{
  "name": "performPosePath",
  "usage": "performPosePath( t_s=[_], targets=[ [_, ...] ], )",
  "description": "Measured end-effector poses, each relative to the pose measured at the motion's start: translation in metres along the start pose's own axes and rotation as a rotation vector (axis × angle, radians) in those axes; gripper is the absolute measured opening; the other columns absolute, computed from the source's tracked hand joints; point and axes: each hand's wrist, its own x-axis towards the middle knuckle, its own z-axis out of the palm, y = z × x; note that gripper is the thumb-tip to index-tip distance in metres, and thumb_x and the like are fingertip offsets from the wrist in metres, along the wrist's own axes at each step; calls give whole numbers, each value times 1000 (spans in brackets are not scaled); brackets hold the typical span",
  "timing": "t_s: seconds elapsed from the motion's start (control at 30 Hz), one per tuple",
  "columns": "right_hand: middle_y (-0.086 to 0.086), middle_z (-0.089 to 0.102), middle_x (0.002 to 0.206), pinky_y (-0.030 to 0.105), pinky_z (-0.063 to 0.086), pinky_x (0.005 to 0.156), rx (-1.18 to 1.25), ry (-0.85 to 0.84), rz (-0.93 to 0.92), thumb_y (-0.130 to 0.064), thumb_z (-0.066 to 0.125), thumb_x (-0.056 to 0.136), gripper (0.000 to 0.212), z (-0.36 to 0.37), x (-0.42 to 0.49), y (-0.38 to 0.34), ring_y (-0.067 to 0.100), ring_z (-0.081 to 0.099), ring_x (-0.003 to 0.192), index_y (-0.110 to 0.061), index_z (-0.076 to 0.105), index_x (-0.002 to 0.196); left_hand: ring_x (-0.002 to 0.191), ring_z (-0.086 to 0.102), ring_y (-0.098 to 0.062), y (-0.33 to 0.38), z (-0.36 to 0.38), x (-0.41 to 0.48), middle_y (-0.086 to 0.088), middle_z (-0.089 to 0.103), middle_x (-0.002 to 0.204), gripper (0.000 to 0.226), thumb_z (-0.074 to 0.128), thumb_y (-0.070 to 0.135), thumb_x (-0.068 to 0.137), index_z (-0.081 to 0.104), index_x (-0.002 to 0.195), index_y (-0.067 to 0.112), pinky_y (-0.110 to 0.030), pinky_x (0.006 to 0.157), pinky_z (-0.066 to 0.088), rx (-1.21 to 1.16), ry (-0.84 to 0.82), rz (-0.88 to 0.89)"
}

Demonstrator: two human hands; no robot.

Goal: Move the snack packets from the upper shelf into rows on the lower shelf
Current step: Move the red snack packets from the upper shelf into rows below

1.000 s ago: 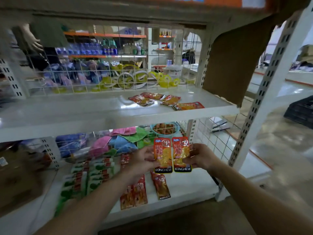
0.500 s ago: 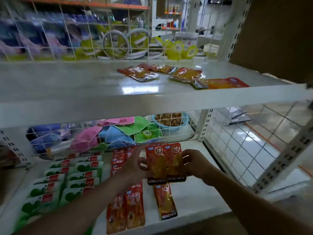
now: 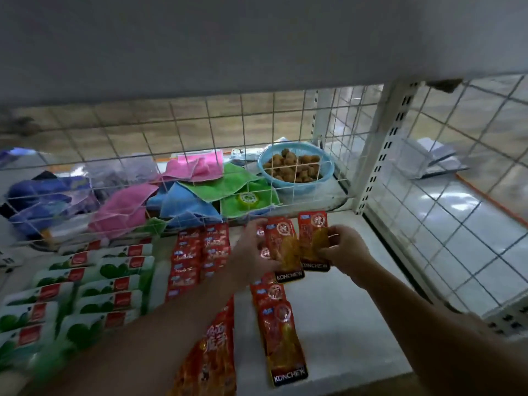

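Observation:
Two orange KONCHEW snack packets are held side by side over the back of the white lower shelf (image 3: 337, 315). My left hand (image 3: 251, 252) grips the left packet (image 3: 284, 250); my right hand (image 3: 343, 247) pinches the right packet (image 3: 313, 238). Below them a column of the same orange packets (image 3: 281, 338) lies flat on the shelf. Left of it run red snack packets (image 3: 200, 252) in rows, and more red packets (image 3: 213, 358) lie at the front. The upper shelf (image 3: 257, 38) shows only its underside, so its top is hidden.
Green-and-white packets (image 3: 85, 287) fill the shelf's left part. A wire grid (image 3: 200, 132) backs the shelf; behind it lie coloured cloths (image 3: 185, 192) and a blue basket (image 3: 297, 167) of brown balls. A white perforated post (image 3: 380, 155) and side mesh stand at right.
The view has dropped below the upper shelf. Both hands have carried the two orange packets down and further back over the lower shelf.

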Motion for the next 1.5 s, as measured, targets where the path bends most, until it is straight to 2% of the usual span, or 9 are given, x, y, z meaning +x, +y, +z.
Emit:
performPosePath(
  t_s=[0.07,0.17,0.33,0.43,0.6,0.73,1.1,1.27,1.5],
  targets=[
    [4,70,95,42,63,73,-15,34,-3,-4,77,81,33,-5,-1,13,20,71,85,-13,62,109,100,69,-13,-6,16,9,4,68,107,99,94,19,52,38,132,34,-41,88,59,59,17,-31],
    [2,70,94,40,62,76,-41,55,0,-5,77,81,33,-14,-5,29,18,70,85,-13,63,110,107,63,-15,-9,32,24,9,69,105,101,92,34,51,31,130,49,-43,95,54,225,33,-80],
    [1,69,97,37,62,76,-51,38,26,-7,77,83,33,-20,-12,54,16,69,88,-14,62,112,117,48,-24,-9,46,37,-3,61,116,101,88,31,65,26,145,37,-35,100,41,454,61,-103],
    [-1,68,93,32,61,70,-53,42,27,-4,75,82,31,-22,-13,59,14,68,83,-15,61,108,122,48,-27,-16,48,41,-4,57,124,102,88,37,62,26,142,41,-36,103,41,522,107,-133],
    [-1,69,89,37,61,72,-33,39,21,-1,73,80,32,-18,-11,58,15,68,80,-18,61,103,131,34,-25,-17,49,45,-1,46,141,99,87,42,67,29,147,28,-38,110,30,678,97,-116],
    [1,70,93,39,62,76,-14,19,11,-1,73,80,33,-14,-9,59,16,69,83,-16,62,107,132,29,-26,-17,51,46,-2,38,142,98,84,50,69,31,147,26,-37,113,26,767,58,-146],
    [3,70,95,40,62,76,-48,-26,33,-5,74,83,32,12,-3,57,18,70,84,-15,62,110,142,18,-28,-17,37,45,-5,25,153,106,85,46,69,25,153,23,-42,119,20,583,13,-168],
    [4,68,102,40,62,76,-67,-23,18,-10,73,86,29,39,2,44,17,69,88,-16,58,110,138,23,-25,-21,17,31,-4,32,147,94,83,44,73,33,150,23,-39,117,20,543,53,-107],
    [-2,65,102,40,60,82,-208,-35,48,-30,75,86,31,72,4,36,16,66,92,-22,54,107,139,23,-26,-25,-10,25,-4,33,147,88,81,44,77,35,149,24,-36,115,22,558,55,-120]
  ],
)
